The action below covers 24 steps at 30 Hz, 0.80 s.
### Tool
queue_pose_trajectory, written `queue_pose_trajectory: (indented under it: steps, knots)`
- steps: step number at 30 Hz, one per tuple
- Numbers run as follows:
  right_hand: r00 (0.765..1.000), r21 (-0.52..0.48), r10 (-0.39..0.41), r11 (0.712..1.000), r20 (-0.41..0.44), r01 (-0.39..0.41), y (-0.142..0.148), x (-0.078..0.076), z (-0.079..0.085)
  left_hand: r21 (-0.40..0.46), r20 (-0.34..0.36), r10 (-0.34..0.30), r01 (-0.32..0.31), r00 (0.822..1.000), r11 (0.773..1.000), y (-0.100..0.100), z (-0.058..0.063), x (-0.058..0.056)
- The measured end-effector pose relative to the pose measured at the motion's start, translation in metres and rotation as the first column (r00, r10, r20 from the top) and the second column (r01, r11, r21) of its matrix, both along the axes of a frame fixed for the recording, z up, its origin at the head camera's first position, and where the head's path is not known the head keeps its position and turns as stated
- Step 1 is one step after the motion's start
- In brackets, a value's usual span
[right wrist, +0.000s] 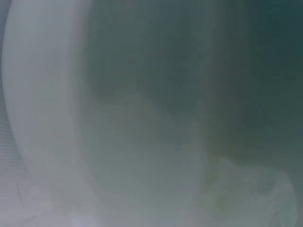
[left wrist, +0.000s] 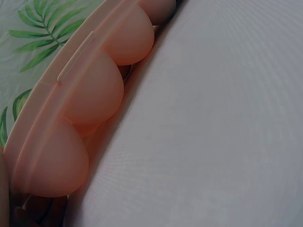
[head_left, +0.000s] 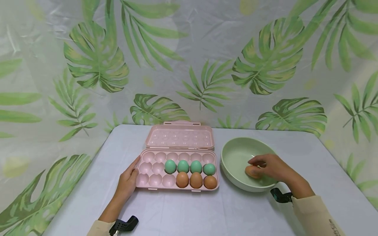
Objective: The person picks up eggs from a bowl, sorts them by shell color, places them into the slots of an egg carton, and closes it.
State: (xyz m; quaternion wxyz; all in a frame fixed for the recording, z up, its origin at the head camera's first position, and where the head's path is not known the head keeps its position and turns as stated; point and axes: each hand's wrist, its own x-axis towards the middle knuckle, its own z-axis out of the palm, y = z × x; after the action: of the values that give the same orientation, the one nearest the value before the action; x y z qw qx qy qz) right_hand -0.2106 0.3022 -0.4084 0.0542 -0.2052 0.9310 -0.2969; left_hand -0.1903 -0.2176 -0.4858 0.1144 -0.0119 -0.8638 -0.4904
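Note:
My left hand [head_left: 127,178] grips the left end of an open pink egg carton [head_left: 143,179]. Its fingertips [left wrist: 56,208] show under the carton's end cup in the left wrist view. In the carton's middle row sit several green eggs [head_left: 183,166], towards the right. Three brown eggs [head_left: 196,180] fill the right part of the front row. My right hand [head_left: 273,167] reaches inside a pale green bowl [head_left: 234,154] and pinches a brown egg [head_left: 252,172] between thumb and fingers. The right wrist view is blurred and mostly filled by the bowl.
The carton's lid [head_left: 180,136] lies folded back behind it. A white cloth covers the table [head_left: 189,213]. A leaf-patterned sheet [head_left: 206,49] hangs behind the table and along its sides. The bowl stands just right of the carton.

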Motion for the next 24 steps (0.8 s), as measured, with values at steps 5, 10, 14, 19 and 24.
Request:
queue_pose_trajectory:
  steps: [5, 10, 14, 19, 24]
  knots:
    - [1.0, 0.01, 0.016, 1.0, -0.004, -0.016, -0.0016, 0.0004, -0.0006, -0.01, -0.002, 0.001, -0.001, 1.0, 1.0, -0.0008, -0.0004, 0.0002]
    - [1.0, 0.012, 0.008, 1.0, 0.003, -0.008, -0.0017, 0.0002, -0.0012, -0.015, -0.002, 0.003, -0.003, 1.0, 1.0, -0.0013, -0.0009, 0.0]
    - [1.0, 0.011, 0.005, 1.0, -0.004, -0.005, -0.0021, 0.0006, -0.0004, -0.014, 0.002, 0.008, -0.008, 1.0, 1.0, -0.0014, -0.0017, -0.0006]
    - [1.0, 0.014, -0.001, 1.0, -0.018, 0.001, -0.0034, 0.0023, 0.0016, -0.013, -0.001, 0.008, -0.008, 1.0, 1.0, -0.0013, -0.0027, -0.0012]
    - [0.999, 0.012, -0.01, 1.0, -0.042, 0.01, -0.0038, 0.0037, 0.0024, -0.019, -0.002, 0.009, -0.009, 1.0, 1.0, -0.0014, -0.0031, -0.0016]
